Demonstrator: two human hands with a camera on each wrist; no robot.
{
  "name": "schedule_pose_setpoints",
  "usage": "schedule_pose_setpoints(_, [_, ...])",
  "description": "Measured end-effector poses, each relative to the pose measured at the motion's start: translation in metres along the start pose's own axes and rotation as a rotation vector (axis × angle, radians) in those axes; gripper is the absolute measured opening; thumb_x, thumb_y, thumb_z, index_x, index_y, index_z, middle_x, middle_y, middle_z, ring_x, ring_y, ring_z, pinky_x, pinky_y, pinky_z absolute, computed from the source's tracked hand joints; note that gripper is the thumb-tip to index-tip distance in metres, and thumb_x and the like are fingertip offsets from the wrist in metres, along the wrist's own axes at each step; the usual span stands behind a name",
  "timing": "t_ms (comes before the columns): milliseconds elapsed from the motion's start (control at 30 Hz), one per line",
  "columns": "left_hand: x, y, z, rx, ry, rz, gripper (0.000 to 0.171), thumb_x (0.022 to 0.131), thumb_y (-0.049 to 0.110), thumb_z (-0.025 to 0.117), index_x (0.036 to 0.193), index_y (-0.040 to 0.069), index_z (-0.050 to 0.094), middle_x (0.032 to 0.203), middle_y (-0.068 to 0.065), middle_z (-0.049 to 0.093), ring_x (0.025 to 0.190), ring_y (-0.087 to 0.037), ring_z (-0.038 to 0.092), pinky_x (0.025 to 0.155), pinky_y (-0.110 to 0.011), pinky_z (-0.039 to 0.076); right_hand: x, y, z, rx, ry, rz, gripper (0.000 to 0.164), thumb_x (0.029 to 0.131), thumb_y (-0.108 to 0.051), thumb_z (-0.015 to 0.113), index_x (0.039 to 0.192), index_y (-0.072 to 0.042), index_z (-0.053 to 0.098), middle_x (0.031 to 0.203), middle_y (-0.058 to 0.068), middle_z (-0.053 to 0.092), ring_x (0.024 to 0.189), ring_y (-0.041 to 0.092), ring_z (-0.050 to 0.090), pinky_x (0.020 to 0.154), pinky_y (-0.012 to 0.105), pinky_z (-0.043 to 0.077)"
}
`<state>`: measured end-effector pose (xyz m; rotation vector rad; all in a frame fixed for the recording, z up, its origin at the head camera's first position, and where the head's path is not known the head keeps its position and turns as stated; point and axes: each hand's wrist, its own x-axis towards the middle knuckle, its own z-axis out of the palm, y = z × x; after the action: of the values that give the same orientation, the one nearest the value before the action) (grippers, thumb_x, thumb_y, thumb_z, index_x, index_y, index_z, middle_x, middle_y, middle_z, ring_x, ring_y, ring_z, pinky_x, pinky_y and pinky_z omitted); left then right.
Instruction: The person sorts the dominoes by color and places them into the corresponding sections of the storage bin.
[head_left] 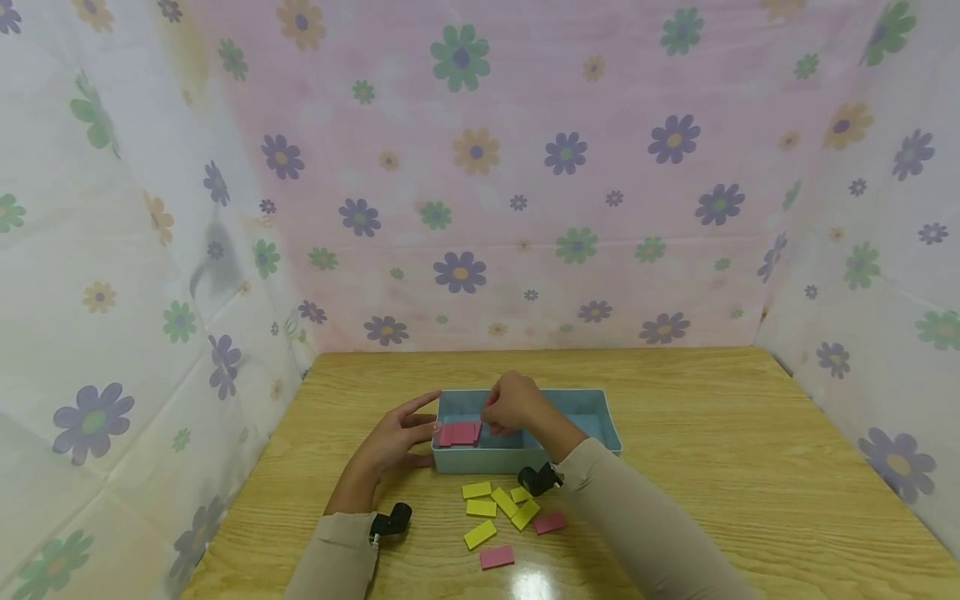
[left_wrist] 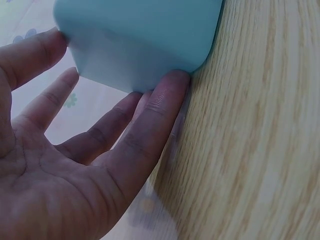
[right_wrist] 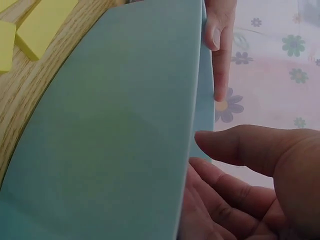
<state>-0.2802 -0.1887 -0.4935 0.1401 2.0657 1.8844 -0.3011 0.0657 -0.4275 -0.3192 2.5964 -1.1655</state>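
Left hand point(head_left: 393, 437): spread, fingertips on the end of the blue box point(head_left: 480, 462); best to hold it steady, not shove.
Right hand point(head_left: 516, 402): curled down inside; can't tell if it pinches anything. Low and gentle should work best.
Pink blocks point(head_left: 459, 434): a bunch inside near the left hand; two on the desk point(head_left: 697, 483).
Yellow blocks point(head_left: 482, 507): in front of the box.
In the way: box's front wall.

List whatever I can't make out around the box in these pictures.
Whether the right hand holds anything: head view, its knuckles mostly cover the fingertips; right wrist view, the blue box's wall covers lower fingers.
Exact count of pink pieces in the box: head view, overlapping.
Far ends of yellow pieces: right wrist view, cut off by picture edges.
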Motion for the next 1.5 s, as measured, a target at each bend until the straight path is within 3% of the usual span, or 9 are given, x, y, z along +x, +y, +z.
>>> schedule_pose_setpoints(333, [0.001, 0.000, -0.001, -0.013, -0.010, -0.003, 0.062, 0.102, 0.020, 0.068, 0.158, 0.034, 0.044, 0.156, -0.022, 0.045, 0.130, -0.037, 0.060, 0.089, -0.054, 0.061, 0.000, -0.006, 0.011, 0.069, -0.078, -0.032, 0.032, 0.105, -0.021, 0.059, 0.119, 0.002, 0.075, 0.103, 0.013, 0.076, 0.086, 0.023, 0.073, 0.072, 0.036, 0.062])
schedule_pose_setpoints(533, [0.001, 0.001, -0.001, -0.015, -0.013, -0.007, 0.062, 0.102, 0.020, 0.068, 0.158, 0.034, 0.044, 0.157, -0.022, 0.045, 0.130, -0.036, 0.059, 0.089, -0.053, 0.061, -0.001, -0.006, 0.012, 0.037, -0.042, -0.006, 0.036, 0.105, -0.016, 0.055, 0.075, -0.003, 0.068, 0.083, 0.016, 0.072, 0.072, 0.024, 0.069, 0.065, 0.040, 0.060])
schedule_pose_setpoints(700, [0.001, 0.000, -0.001, -0.018, -0.014, -0.005, 0.062, 0.101, 0.022, 0.069, 0.157, 0.036, 0.045, 0.156, -0.021, 0.046, 0.130, -0.036, 0.060, 0.088, -0.052, 0.061, -0.001, -0.006, 0.010, 0.012, -0.026, 0.010, 0.044, 0.106, -0.016, 0.050, 0.064, -0.011, 0.061, 0.062, 0.008, 0.060, 0.054, 0.019, 0.057, 0.059, 0.040, 0.056])
schedule_pose_setpoints(833, [0.001, 0.000, -0.001, -0.013, -0.015, -0.006, 0.060, 0.102, 0.022, 0.069, 0.156, 0.038, 0.047, 0.156, -0.021, 0.046, 0.129, -0.036, 0.060, 0.088, -0.053, 0.061, -0.003, -0.007, 0.012, 0.015, -0.069, 0.051, 0.043, 0.110, -0.035, 0.046, 0.094, -0.003, 0.069, 0.068, 0.007, 0.054, 0.055, 0.022, 0.049, 0.067, 0.042, 0.051])
schedule_pose_setpoints(933, [0.001, 0.000, -0.001, -0.007, -0.010, -0.008, 0.060, 0.102, 0.023, 0.069, 0.155, 0.039, 0.047, 0.156, -0.020, 0.047, 0.129, -0.036, 0.061, 0.088, -0.053, 0.061, -0.006, -0.009, 0.012, 0.037, -0.096, 0.070, 0.071, 0.108, -0.058, 0.039, 0.141, 0.002, 0.058, 0.109, 0.016, 0.068, 0.087, 0.030, 0.067, 0.085, 0.050, 0.055])
schedule_pose_setpoints(967, [0.001, -0.001, -0.002, -0.006, -0.007, -0.010, 0.060, 0.101, 0.023, 0.070, 0.155, 0.039, 0.047, 0.156, -0.020, 0.046, 0.129, -0.036, 0.061, 0.089, -0.053, 0.061, -0.007, -0.011, 0.013, 0.045, -0.101, 0.073, 0.077, 0.106, -0.064, 0.037, 0.146, 0.000, 0.054, 0.123, 0.017, 0.066, 0.099, 0.032, 0.067, 0.089, 0.052, 0.055])
schedule_pose_setpoints(1200, [0.000, -0.001, -0.002, 0.007, -0.004, -0.014, 0.061, 0.101, 0.024, 0.070, 0.155, 0.040, 0.047, 0.157, -0.021, 0.044, 0.130, -0.036, 0.060, 0.088, -0.052, 0.062, -0.005, -0.012, 0.013, 0.087, -0.146, 0.100, 0.102, 0.094, -0.086, 0.026, 0.148, -0.004, 0.054, 0.108, 0.013, 0.066, 0.080, 0.026, 0.062, 0.083, 0.049, 0.060])
schedule_pose_setpoints(1300, [0.000, -0.001, -0.002, 0.008, -0.015, -0.011, 0.061, 0.102, 0.023, 0.069, 0.156, 0.039, 0.046, 0.158, -0.021, 0.042, 0.132, -0.037, 0.058, 0.088, -0.052, 0.062, -0.007, -0.012, 0.012, 0.124, -0.162, 0.103, 0.103, 0.095, -0.085, 0.028, 0.155, -0.003, 0.046, 0.149, 0.017, 0.054, 0.120, 0.035, 0.063, 0.089, 0.053, 0.060])
schedule_pose_setpoints(1500, [0.000, -0.001, -0.003, 0.012, -0.021, -0.006, 0.063, 0.101, 0.026, 0.070, 0.157, 0.038, 0.044, 0.158, -0.022, 0.042, 0.131, -0.038, 0.059, 0.088, -0.052, 0.062, -0.008, -0.013, 0.012, 0.164, -0.170, 0.103, 0.101, 0.097, -0.082, 0.028, 0.155, -0.002, 0.044, 0.153, 0.020, 0.050, 0.121, 0.039, 0.064, 0.089, 0.052, 0.060])
